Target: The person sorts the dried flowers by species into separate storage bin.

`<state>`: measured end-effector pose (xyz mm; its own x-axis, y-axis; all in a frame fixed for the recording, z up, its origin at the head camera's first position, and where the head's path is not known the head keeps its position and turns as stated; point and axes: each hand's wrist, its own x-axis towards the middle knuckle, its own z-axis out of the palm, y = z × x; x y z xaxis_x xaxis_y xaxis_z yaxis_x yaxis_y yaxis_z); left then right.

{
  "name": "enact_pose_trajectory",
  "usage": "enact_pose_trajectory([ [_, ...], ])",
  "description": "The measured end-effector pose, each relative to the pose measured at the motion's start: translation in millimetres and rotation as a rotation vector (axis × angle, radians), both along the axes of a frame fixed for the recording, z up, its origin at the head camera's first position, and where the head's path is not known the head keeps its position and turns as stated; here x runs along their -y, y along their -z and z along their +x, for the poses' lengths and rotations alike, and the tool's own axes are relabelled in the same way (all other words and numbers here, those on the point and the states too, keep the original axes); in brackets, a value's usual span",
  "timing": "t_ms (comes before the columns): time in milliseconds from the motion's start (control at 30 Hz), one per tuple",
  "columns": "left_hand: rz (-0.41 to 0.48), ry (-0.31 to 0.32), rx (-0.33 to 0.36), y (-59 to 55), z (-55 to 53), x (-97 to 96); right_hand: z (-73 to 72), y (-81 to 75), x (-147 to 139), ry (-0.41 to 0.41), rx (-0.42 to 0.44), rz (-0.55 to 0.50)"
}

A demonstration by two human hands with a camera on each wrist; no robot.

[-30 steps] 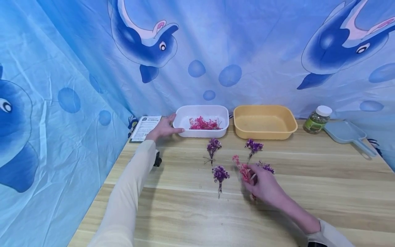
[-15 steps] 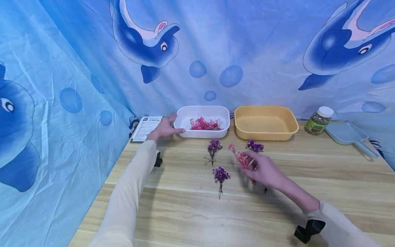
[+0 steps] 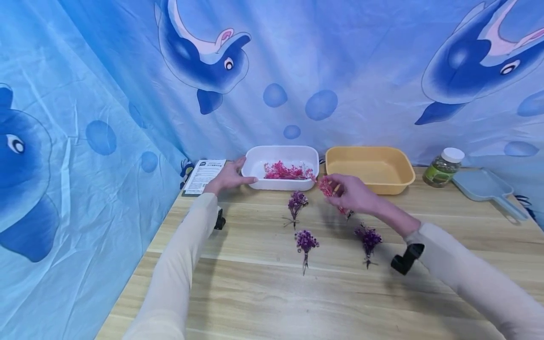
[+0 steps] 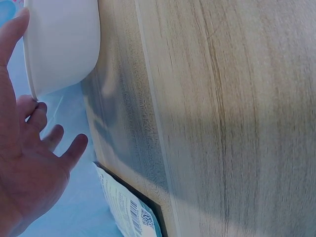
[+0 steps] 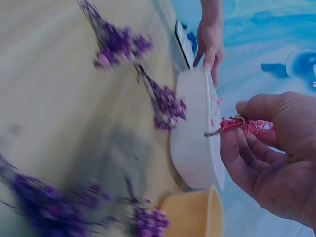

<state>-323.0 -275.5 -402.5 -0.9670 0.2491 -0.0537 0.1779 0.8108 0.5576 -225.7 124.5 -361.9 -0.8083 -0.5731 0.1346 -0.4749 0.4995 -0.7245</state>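
My right hand (image 3: pixel 354 194) pinches a small bunch of pink dried flowers (image 3: pixel 326 187), held above the table near the tubs. In the right wrist view, thumb and fingers close on its red stems (image 5: pixel 231 123), and a bit of twine hangs off them. My left hand (image 3: pixel 229 177) holds the left end of a white plastic tub (image 3: pixel 282 185), thumb and fingers spread across its corner. Inside the tub lie more pink dried flowers (image 3: pixel 284 171). Purple dried flower bunches (image 3: pixel 306 241) lie on the table in front; one is partly hidden behind my right hand.
A yellow tub (image 3: pixel 388 188) stands right of the white one. Farther right are a lidded jar (image 3: pixel 443 167) and a light-blue dustpan (image 3: pixel 484 185). At back left lies a printed packet (image 3: pixel 205 176). A dolphin-print curtain (image 3: pixel 357 56) hangs behind the wooden table (image 3: pixel 272 297).
My right hand has moved away from me with the pink bunch, toward the white tub, uncovering a purple bunch at right. The left hand stays on the tub.
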Motion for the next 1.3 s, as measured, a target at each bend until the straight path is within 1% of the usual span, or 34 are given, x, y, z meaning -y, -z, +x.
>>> enact_pose_trajectory([
  [67,0.023,-0.004,0.0,-0.1,-0.3,-0.3,-13.1,-5.7,5.1,-0.016,-0.027,0.024],
  [167,0.066,-0.008,0.0,0.1,0.1,-0.8,-31.3,-12.0,13.7,-0.028,-0.022,0.053],
  [300,0.095,-0.009,0.005,0.6,0.9,-1.3,-53.4,-16.5,26.9,-0.05,-0.035,0.135],
  [433,0.087,-0.009,0.003,-0.4,1.7,-0.3,-73.6,-20.8,42.6,-0.091,-0.141,0.24],
  [600,0.06,-0.003,-0.014,-0.9,1.2,0.3,-95.2,-22.7,61.1,-0.115,-0.224,0.329],
  [667,0.057,-0.001,-0.014,-0.4,0.9,0.0,-102.2,-21.7,66.9,-0.107,-0.241,0.367],
  [733,0.056,-0.002,-0.012,0.1,1.3,-0.2,-107.8,-20.1,72.4,-0.099,-0.241,0.397],
  [800,0.051,-0.004,-0.01,0.9,1.6,-0.1,-112.7,-17.9,76.6,-0.09,-0.226,0.414],
  [1000,0.031,-0.002,-0.016,1.2,2.5,-1.8,-127.9,-10.1,84.0,-0.055,-0.171,0.416],
  [1167,0.021,-0.006,-0.017,-1.2,3.6,-2.3,-135.7,-11.5,92.8,-0.033,-0.16,0.442],
  [1300,0.03,-0.015,-0.013,-1.3,4.4,-3.0,-140.2,-10.8,98.9,-0.034,-0.184,0.455],
])
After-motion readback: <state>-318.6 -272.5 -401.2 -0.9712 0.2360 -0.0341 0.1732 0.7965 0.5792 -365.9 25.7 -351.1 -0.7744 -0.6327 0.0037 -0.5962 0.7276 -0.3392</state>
